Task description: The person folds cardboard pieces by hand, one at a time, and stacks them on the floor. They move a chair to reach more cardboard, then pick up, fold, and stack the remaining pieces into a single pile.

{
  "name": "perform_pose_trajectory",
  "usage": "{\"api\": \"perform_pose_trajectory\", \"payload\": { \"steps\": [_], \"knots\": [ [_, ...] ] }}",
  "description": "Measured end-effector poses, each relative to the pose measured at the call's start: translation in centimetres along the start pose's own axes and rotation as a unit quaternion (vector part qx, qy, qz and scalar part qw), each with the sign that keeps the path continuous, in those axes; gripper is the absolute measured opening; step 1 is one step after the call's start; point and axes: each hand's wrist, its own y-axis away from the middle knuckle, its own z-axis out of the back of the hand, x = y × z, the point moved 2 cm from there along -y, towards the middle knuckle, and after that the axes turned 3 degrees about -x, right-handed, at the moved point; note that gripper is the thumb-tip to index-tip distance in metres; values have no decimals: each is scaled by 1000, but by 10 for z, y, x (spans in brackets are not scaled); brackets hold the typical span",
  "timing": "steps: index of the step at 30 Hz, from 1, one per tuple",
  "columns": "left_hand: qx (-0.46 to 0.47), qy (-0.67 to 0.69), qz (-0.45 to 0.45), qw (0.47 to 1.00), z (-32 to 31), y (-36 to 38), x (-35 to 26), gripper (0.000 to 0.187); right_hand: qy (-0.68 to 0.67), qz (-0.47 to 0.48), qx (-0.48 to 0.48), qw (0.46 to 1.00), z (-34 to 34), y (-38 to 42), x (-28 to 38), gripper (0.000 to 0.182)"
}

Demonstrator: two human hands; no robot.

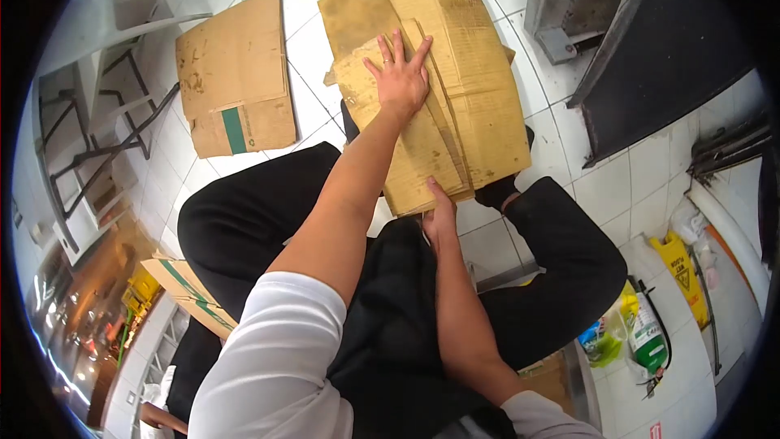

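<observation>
A stack of flattened, stained cardboard (479, 57) lies in front of me over the floor, between my knees. My left hand (400, 81) rests flat on it with fingers spread, pressing near a folded strip. At the near edge, my right hand (440, 213) grips the cardboard, thumb on top and the other fingers hidden underneath. Apart from this stack, another flattened cardboard piece (236, 73) with a green printed band lies on the tiles to the left.
White tiles (305, 20) cover the floor. Metal-legged furniture (97, 130) stands left; a dark panel (666, 73) stands right. A yellow wet-floor sign (681, 276) and a green-and-white bottle (647, 337) are at lower right. More cardboard (191, 289) is beside my left leg. Another person's arm (162, 419) shows at lower left.
</observation>
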Motion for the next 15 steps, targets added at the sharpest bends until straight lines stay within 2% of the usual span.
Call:
{"api": "perform_pose_trajectory", "payload": {
  "steps": [3, 4, 5, 6, 7, 9, 10, 12, 13, 15],
  "knots": [
    [37, -47, -3, 998, 20, -15, -6, 61, -2, 33, -54, 998, -12, 15, 28, 63],
    [26, -49, 3, 998, 34, -22, -8, 61, 5, 26, -30, 999, -11, 24, 39, 61],
    [29, -59, -175, 982, 51, -27, -19, 61, 14, 18, -10, 1000, -5, 36, 53, 59],
    [33, -72, -350, 933, 66, -29, -26, 61, 37, 21, -16, 999, 0, 67, 76, 60],
    [30, -75, -354, 932, 77, -35, -23, 61, 54, 25, -25, 998, 0, 107, 103, 60],
    [148, 116, -329, 925, 80, -29, -27, 60, 83, 13, -67, 994, 19, 161, 157, 49],
    [155, 130, -319, 926, 72, -10, -29, 60, 102, 41, -72, 991, 28, 172, 175, 49],
    [63, 184, -229, 954, 60, 9, -32, 59, 212, 131, -106, 963, 19, 171, 188, 48],
    [27, 175, -208, 962, 52, 13, -32, 56, 217, 130, -109, 961, 18, 165, 188, 48],
    [24, 175, -210, 962, 33, 6, -36, 54, 192, 140, -152, 960, 21, 153, 181, 48]
  ]
}}
